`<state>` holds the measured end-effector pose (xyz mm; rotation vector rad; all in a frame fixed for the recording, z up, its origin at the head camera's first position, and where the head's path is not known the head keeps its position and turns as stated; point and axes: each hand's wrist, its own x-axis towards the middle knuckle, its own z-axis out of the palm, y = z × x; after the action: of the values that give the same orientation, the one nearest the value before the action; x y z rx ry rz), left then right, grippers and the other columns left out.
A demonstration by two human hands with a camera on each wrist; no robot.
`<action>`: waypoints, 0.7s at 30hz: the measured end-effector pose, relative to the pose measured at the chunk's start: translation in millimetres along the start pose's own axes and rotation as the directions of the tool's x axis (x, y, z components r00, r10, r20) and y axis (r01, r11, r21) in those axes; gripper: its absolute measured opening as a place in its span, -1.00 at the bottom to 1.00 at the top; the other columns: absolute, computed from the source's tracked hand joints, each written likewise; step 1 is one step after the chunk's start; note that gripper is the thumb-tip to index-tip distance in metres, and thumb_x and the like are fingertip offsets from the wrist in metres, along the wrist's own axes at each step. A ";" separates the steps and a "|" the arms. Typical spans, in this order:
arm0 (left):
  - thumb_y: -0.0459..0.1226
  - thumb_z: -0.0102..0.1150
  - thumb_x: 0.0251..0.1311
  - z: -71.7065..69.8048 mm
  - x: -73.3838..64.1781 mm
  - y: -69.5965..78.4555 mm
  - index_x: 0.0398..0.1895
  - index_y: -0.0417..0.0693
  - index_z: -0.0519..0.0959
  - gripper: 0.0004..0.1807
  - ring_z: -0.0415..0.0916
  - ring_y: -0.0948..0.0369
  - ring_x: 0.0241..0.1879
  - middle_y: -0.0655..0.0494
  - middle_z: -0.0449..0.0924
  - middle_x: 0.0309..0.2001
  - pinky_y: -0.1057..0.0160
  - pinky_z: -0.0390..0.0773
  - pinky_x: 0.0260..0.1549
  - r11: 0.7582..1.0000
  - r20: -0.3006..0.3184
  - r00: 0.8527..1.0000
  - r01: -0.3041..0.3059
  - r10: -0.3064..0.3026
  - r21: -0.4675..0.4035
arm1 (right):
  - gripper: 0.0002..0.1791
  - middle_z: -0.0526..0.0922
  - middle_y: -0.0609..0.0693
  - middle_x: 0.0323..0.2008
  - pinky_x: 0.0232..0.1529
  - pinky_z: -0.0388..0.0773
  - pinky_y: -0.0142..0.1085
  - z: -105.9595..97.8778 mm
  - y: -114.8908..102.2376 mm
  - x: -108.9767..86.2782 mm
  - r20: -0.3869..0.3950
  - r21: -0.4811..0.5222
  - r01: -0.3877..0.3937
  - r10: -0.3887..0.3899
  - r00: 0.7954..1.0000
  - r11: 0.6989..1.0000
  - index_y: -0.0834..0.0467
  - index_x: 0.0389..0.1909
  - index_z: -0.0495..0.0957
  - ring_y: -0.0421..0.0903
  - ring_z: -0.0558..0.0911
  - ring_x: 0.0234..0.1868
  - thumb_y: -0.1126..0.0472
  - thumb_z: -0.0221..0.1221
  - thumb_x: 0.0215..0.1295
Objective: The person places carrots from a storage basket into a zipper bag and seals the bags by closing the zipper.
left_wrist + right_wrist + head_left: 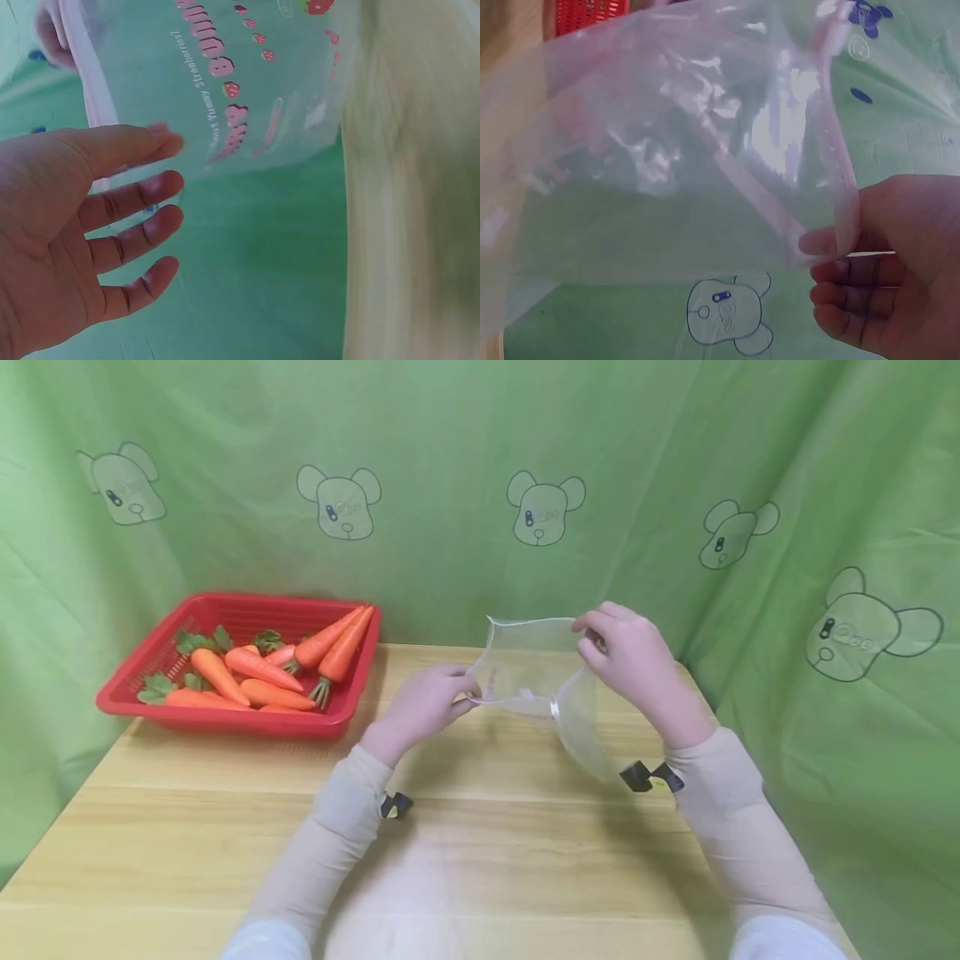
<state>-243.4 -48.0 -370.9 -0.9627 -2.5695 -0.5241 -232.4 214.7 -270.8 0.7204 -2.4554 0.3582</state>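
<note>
A translucent plastic zipper bag (528, 652) is held up over the table between two hands, its mouth spread apart. Pink lettering and small strawberries are printed on the bag (225, 67) in the left wrist view. My left hand (423, 703) pinches the left side of the opening between thumb and forefinger, the other fingers loosely bent. At the opposite side, my right hand (633, 656) grips the edge, with its thumb inside the mouth in the right wrist view. A white slider (555, 707) sits on the near rim. Below it the body hangs down to the right.
Left on the wooden table (480, 852) stands a red plastic basket (352, 718) holding several orange carrots (217, 677) with green tops. Green curtains with bear-head drawings (546, 510) surround the back and sides. Black cameras (651, 777) are strapped to the wrists.
</note>
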 end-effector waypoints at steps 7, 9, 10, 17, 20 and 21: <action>-0.14 0.24 0.25 -5.0 -6.2 -17.1 -0.21 0.04 0.68 -0.85 0.60 0.10 -0.09 0.07 0.65 -0.13 0.10 0.57 0.02 0.983 -0.033 0.995 0.085 -0.091 -0.162 | -0.77 0.65 0.14 -0.21 -0.10 0.53 -0.06 -0.5 16.7 1.3 0.077 0.115 0.026 -0.035 0.996 0.993 0.27 -0.23 0.63 0.06 0.58 -0.17 0.40 0.00 0.24; -0.14 0.24 0.25 -7.0 -6.9 -21.0 -0.20 0.01 0.68 -0.83 0.59 0.10 -0.04 0.05 0.65 -0.11 0.10 0.55 0.08 0.972 -0.053 0.992 0.098 -0.111 -0.212 | -0.76 0.64 0.14 -0.09 0.03 0.51 0.01 2.1 23.6 0.9 0.073 0.171 0.075 -0.088 0.993 0.983 0.24 -0.20 0.63 0.10 0.55 -0.01 0.41 0.02 0.22; -0.15 0.24 0.25 -7.6 -7.3 -23.2 -0.19 -0.01 0.67 -0.82 0.58 0.08 -0.03 0.04 0.64 -0.10 0.09 0.55 0.08 0.968 -0.063 0.991 0.104 -0.121 -0.230 | -0.76 0.62 0.14 -0.02 0.09 0.50 0.02 4.7 27.3 0.8 0.063 0.199 0.103 -0.118 0.991 0.975 0.22 -0.19 0.64 0.10 0.53 0.07 0.42 0.04 0.21; -0.15 0.25 0.24 -10.5 -11.1 -36.5 -0.13 -0.08 0.66 -0.76 0.58 0.04 0.00 0.01 0.62 -0.07 0.07 0.55 0.10 0.943 -0.091 0.974 0.174 -0.207 -0.282 | -0.72 0.55 0.05 0.22 0.40 0.31 -0.06 30.2 42.1 1.9 0.007 0.415 0.176 -0.196 0.981 0.893 0.11 -0.11 0.64 0.02 0.42 0.34 0.35 0.31 0.12; -0.15 0.26 0.23 -11.3 -12.4 -40.0 -0.12 -0.07 0.66 -0.76 0.58 0.03 0.00 -0.01 0.63 -0.06 0.07 0.56 0.10 0.943 -0.097 0.969 0.192 -0.225 -0.272 | -0.64 0.53 -0.01 0.26 0.41 0.27 0.02 39.4 41.0 2.6 0.041 0.488 0.127 -0.168 0.985 0.863 0.05 -0.07 0.62 -0.05 0.41 0.35 0.32 0.37 0.07; -0.14 0.26 0.23 -11.3 -12.7 -41.2 -0.12 -0.07 0.66 -0.75 0.58 0.03 0.01 -0.01 0.63 -0.05 0.07 0.56 0.10 0.943 -0.100 0.968 0.195 -0.228 -0.268 | -0.63 0.53 -0.02 0.27 0.41 0.27 0.04 42.2 39.7 3.4 0.048 0.504 0.119 -0.165 0.985 0.856 0.05 -0.07 0.61 -0.06 0.42 0.35 0.31 0.39 0.06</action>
<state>-260.2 -89.0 -375.6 -0.7031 -2.5426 -0.9670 -275.4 229.4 -307.0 1.1465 -2.3858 0.9462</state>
